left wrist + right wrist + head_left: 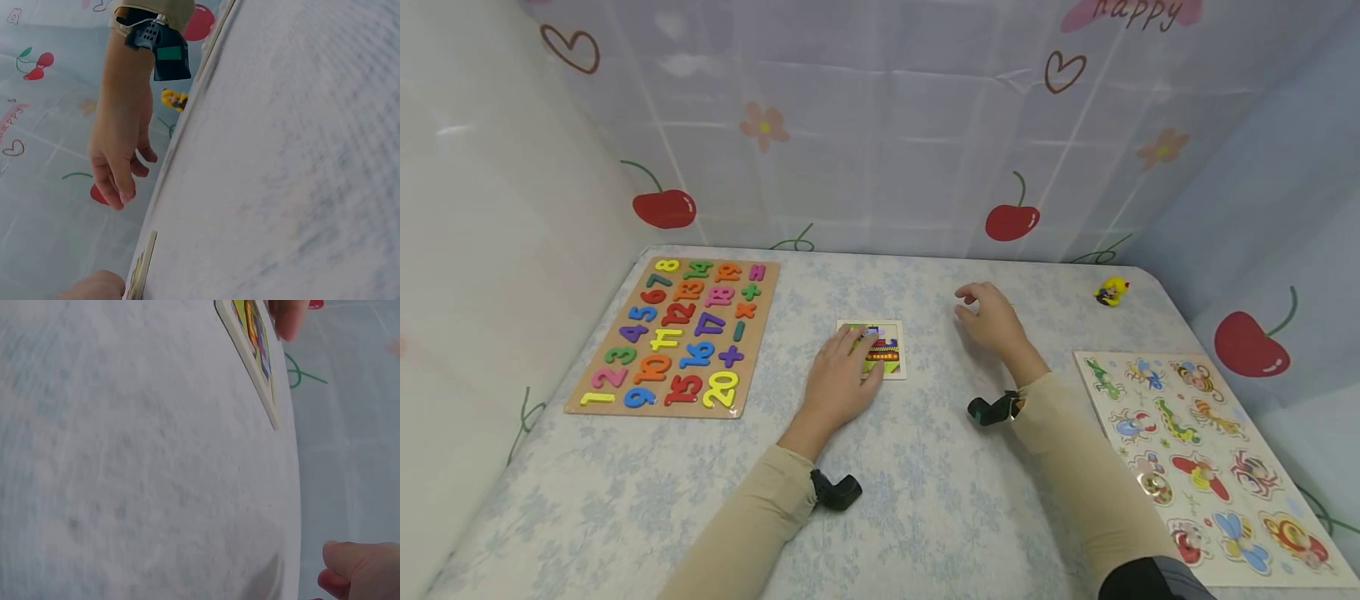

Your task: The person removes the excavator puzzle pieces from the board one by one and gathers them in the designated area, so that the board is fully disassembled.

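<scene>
A small square picture puzzle (891,343) with a white frame lies mid-table, showing a colourful vehicle-like picture. My left hand (842,379) rests over its left part with the fingers extended, covering some of the picture. To the right, my right hand (996,323) is held over the table with loosely bent fingers and nothing visible between them. The left wrist view shows the right hand (122,150) with its fingers hanging down. A tiny yellow-green piece (1012,305) peeks out behind the right hand, mostly hidden. In the right wrist view, the puzzle's white edge (253,369) lies under the left fingertips (290,319).
At the left lies a wooden number board (752,333) filled with coloured numerals and signs. An insect puzzle board (1131,433) lies at the right, partly under the right forearm. A small yellow toy figure (1111,291) stands near the far right corner. Printed curtains (865,167) enclose the table.
</scene>
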`<state>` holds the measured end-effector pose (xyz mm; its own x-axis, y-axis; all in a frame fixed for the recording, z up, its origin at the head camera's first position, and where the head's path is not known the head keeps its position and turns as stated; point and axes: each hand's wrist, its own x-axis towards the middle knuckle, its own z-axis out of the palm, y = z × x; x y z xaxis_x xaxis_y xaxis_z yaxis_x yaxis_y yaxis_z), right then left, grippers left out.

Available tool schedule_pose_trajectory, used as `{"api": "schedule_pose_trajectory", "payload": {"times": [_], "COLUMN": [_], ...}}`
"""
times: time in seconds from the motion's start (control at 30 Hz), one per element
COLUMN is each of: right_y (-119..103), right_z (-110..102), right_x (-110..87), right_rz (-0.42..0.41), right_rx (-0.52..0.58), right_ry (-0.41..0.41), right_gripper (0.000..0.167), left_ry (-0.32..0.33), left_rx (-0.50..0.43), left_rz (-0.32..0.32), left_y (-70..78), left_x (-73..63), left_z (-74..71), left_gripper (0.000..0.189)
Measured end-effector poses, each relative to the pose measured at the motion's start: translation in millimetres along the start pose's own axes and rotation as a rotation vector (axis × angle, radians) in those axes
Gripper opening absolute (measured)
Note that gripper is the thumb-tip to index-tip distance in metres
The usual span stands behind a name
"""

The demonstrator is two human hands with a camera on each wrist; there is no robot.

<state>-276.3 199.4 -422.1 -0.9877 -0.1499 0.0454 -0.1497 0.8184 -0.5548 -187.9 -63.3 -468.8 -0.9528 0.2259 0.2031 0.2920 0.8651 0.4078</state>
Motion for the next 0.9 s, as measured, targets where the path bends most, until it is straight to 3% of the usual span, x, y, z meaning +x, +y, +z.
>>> {"api": "schedule_pose_trajectory", "payload": {"times": [0.2,0.47,0.67,0.9], "right_y": [-22,-50,-59,-60], "right_z": [21,40,49,52], "right_x": [-5.5,-18.5,-23.8,-24.3], "right_rz": [-0.027,-0.163,-0.223,-0.214], "right_rx": [0.010,-0.033,-0.073,-0.097], "right_ry": [-0.077,-0.186,-0.229,-0.248], "right_gripper": [0.032,0.029,0.028,0.028], "left_ry": [0.006,-0.035,-0.070,-0.078], "left_rx": [-0.004,0.020,0.041,0.038], "left_rz": [-0.065,-0.123,-0.144,-0.157], "left_y": [-1.5,-1.3,-0.6,-1.3], "left_x": [1.9,3.0,2.2,2.6], "left_z": [1.5,1.2,1.0,2.3], "left_gripper": [0.064,0.070,0.073,0.075]}}
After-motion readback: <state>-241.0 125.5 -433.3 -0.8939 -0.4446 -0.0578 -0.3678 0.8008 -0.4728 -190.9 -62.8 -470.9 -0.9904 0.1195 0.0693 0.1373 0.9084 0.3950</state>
